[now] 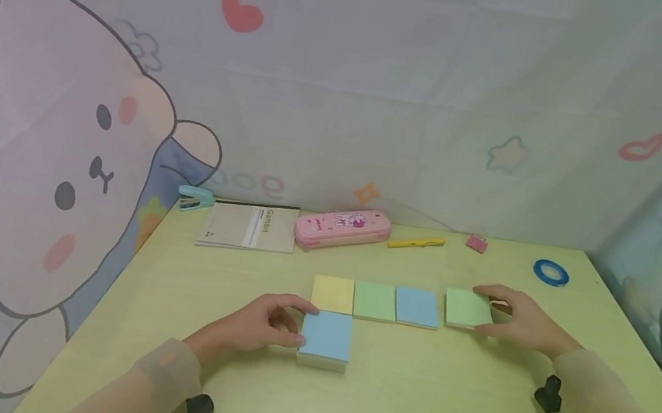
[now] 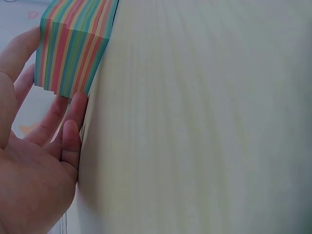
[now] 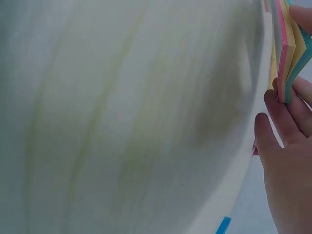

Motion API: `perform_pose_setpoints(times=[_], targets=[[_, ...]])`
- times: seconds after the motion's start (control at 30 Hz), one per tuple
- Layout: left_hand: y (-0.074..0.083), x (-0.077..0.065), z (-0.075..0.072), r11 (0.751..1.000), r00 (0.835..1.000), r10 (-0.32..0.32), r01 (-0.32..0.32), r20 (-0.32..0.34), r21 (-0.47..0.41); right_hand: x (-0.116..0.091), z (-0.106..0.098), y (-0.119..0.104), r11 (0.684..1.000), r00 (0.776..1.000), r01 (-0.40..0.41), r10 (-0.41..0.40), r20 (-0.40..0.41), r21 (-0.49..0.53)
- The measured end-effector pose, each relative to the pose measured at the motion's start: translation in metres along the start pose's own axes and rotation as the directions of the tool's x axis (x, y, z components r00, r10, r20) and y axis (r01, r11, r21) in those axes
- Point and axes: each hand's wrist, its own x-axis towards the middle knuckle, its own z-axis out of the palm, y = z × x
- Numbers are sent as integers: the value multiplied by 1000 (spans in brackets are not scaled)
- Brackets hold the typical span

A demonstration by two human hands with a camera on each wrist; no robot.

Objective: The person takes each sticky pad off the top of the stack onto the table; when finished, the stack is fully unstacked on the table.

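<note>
A thick, blue-topped block of sticky notes (image 1: pixel 326 335) stands in front of a row of pads, its sides striped in several colours in the left wrist view. My left hand (image 1: pixel 262 323) grips it at the left side, index finger at the far corner and thumb near the front. On the right, my right hand (image 1: pixel 520 320) holds a thinner green-topped sticky note pad (image 1: pixel 468 309) by its right edge; its layers fan apart in the right wrist view. Between them lie a yellow pad (image 1: pixel 333 294), a green pad (image 1: pixel 375 301) and a blue pad (image 1: pixel 417 307), side by side.
Along the back of the table (image 1: pixel 404 411) are a light-blue stapler (image 1: pixel 197 198), a notebook (image 1: pixel 249 226), a pink pencil case (image 1: pixel 343 228), a yellow pen (image 1: pixel 416 243), a pink binder clip (image 1: pixel 477 243) and a blue tape roll (image 1: pixel 551 272). A printed cloth hangs behind.
</note>
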Motion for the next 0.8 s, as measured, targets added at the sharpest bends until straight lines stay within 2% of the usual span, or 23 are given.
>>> perform_pose_setpoints(times=[0.2,0.4,0.8], targets=[[0,0,0,1000,1000,7,-7,3,1,1,6,2,993,996,-71,76,54,-92],[2,0,0,1000,1000,4,-4,3,-8,4,11,1,987,999,-15,21,38,-158],[1,0,0,1000,1000,-6,6,1,7,11,17,0,989,998,45,-39,48,-140]])
